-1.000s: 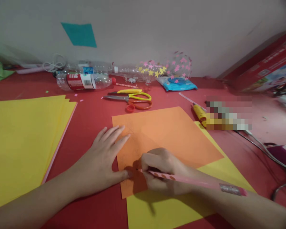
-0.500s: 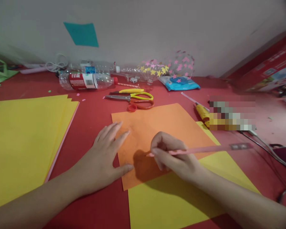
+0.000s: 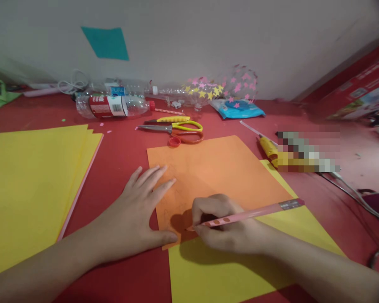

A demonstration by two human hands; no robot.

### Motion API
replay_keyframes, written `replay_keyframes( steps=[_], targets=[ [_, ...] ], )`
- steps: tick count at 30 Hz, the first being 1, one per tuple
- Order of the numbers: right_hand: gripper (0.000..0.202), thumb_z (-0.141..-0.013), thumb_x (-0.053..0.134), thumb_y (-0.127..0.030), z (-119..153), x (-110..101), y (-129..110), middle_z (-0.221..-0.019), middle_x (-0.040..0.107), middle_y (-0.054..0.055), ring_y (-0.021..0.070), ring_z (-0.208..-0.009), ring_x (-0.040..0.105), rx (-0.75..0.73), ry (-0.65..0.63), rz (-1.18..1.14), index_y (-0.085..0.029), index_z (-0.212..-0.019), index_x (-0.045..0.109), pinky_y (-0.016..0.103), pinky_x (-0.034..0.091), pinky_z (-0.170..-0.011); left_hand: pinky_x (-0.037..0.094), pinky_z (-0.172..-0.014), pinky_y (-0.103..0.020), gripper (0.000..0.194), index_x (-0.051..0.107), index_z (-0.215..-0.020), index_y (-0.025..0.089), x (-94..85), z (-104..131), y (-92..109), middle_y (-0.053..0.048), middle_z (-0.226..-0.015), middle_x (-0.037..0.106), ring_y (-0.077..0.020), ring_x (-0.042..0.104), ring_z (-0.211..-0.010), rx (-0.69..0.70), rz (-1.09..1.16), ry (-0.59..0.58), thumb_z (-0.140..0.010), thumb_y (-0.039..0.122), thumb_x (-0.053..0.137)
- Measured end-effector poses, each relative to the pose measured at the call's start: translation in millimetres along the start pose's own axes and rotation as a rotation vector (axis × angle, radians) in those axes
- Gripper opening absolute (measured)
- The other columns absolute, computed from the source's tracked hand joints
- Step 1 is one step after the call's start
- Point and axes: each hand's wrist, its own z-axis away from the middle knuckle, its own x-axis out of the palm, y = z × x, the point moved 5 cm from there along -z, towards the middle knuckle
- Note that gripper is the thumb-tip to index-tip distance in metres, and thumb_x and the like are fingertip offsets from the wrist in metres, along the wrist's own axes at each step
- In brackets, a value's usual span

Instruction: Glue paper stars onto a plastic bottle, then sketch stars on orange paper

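A sheet of orange paper (image 3: 221, 168) lies over a yellow sheet (image 3: 214, 273) on the red table. My left hand (image 3: 145, 206) is spread flat, its fingertips and thumb on the orange paper's left edge. Gripped in my right hand (image 3: 227, 227) is a pink pencil (image 3: 252, 213) with dark spots and a metal band near its eraser end. The pencil's tip points down at the lower left part of the orange paper, in the hand's shadow. Faint pencil outlines show on the paper near my left fingers.
Scissors (image 3: 186, 129), a yellow cutter (image 3: 173, 120) and a red ring (image 3: 174, 142) lie beyond the paper. Plastic bottles (image 3: 109, 106) and a blue packet (image 3: 238, 110) line the wall. Yellow sheets (image 3: 28, 189) are stacked left. A yellow glue gun (image 3: 268, 151), partly blurred out, lies right with cords.
My right hand has moved down and slightly left across the orange paper with the pencil. My left hand's fingers have shifted slightly right, still spread.
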Motion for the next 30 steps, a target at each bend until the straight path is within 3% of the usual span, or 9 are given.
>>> replay_keyframes(
  steps=[5, 11, 24, 30],
  targets=[
    [0.016, -0.066, 0.051, -0.006, 0.7, 1.6, 0.4, -0.052, 0.042, -0.008, 0.0035, -0.044, 0.034, 0.024, -0.043, 0.021, -0.019, -0.062, 0.043, 0.015, 0.026, -0.042, 0.014, -0.115, -0.063, 0.096, 0.037, -0.147, 0.023, -1.6, -2.4, 1.1, -0.01, -0.161, 0.014, -0.0409, 0.009, -0.145, -0.013, 0.024, 0.008, -0.069, 0.075, 0.057],
    [0.016, -0.067, 0.049, -0.006, 1.4, 1.0, 5.6, -0.053, 0.039, -0.008, 0.0042, -0.045, 0.032, -0.044, 0.093, 0.127, -0.019, -0.063, 0.041, 0.016, 0.023, -0.042, 0.014, -0.115, -0.062, 0.093, 0.037, -0.146, 0.025, -2.3, -1.3, 0.9, -0.009, -0.161, 0.015, -0.0404, 0.01, -0.145, -0.01, 0.029, 0.015, -0.07, 0.073, 0.059],
    [0.015, -0.064, 0.044, -0.007, -1.2, 0.5, 8.4, -0.051, 0.039, -0.008, 0.0053, -0.044, 0.031, 0.049, 0.158, 0.18, -0.021, -0.065, 0.039, 0.017, 0.022, -0.041, 0.014, -0.115, -0.063, 0.094, 0.038, -0.146, 0.023, -1.9, -2.2, 1.3, -0.01, -0.161, 0.016, -0.0407, 0.011, -0.145, 0.009, 0.037, 0.042, -0.069, 0.072, 0.062],
    [0.017, -0.064, 0.043, -0.007, -2.8, -0.6, 3.5, -0.052, 0.035, -0.008, 0.0053, -0.044, 0.028, -0.046, 0.125, 0.223, -0.021, -0.064, 0.035, 0.017, 0.02, -0.041, 0.013, -0.115, -0.062, 0.096, 0.034, -0.148, 0.022, -1.5, -0.9, 1.3, -0.011, -0.161, 0.011, -0.0391, 0.007, -0.146, 0.002, -0.001, -0.004, -0.071, 0.075, 0.055]
  ],
)
